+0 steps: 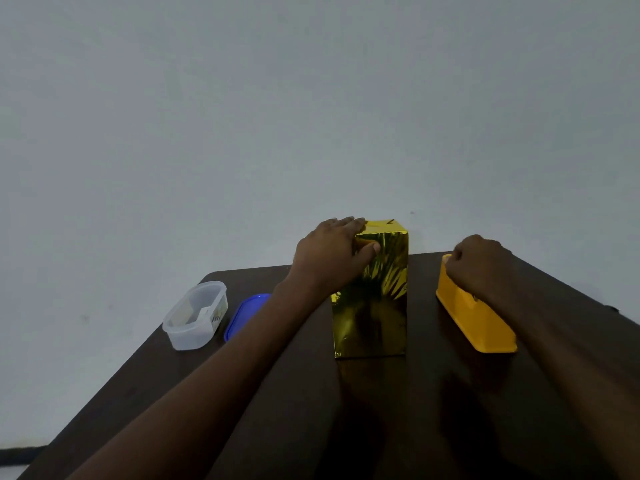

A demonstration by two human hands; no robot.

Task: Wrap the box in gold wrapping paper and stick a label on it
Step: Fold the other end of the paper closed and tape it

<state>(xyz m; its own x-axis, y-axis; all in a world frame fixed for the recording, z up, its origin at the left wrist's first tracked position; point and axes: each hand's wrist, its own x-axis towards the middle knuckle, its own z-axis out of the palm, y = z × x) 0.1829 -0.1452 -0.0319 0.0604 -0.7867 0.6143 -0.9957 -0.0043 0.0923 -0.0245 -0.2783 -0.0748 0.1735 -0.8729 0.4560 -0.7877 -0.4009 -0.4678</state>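
A tall box [372,313] covered in shiny gold wrapping paper stands upright in the middle of the dark table [398,410]. My left hand [332,254] grips its upper left corner, fingers over the top edge and thumb across the front face. My right hand [479,263] reaches down into a yellow oblong container [478,320] to the right of the box, fingers curled inside it. What the fingers touch in there is hidden. No label is visible.
A clear plastic tub [195,315] holding small items sits at the table's left, with its blue lid [244,315] lying beside it. A pale wall [311,116] stands right behind the table. The table's left edge runs diagonally toward me.
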